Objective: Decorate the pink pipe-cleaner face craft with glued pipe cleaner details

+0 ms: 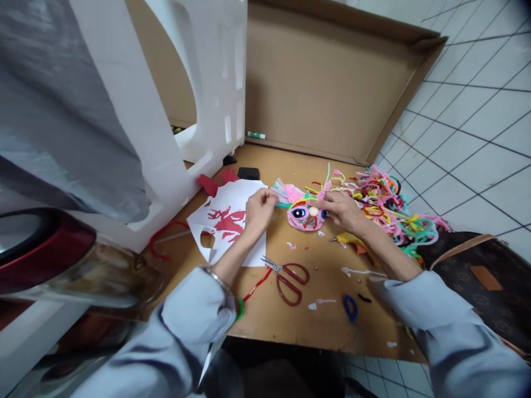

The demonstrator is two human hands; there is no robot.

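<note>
A pink pipe-cleaner animal face with big blue eyes, a pale round nose and pink ears lies on the brown table. Teal and white strands fan out from its left side. My left hand is closed in a pinch at the ends of these strands. From the right, my right hand grips the edge of the face, its fingers over the right eye and below the right ear. Below the face lie red-handled scissors, blades apart. A yellow glue gun is partly hidden under my right forearm.
A pile of coloured pipe cleaners lies at the right, near a brown handbag. White paper with a red print is left of centre. Cardboard stands behind; a white plastic frame rises at left.
</note>
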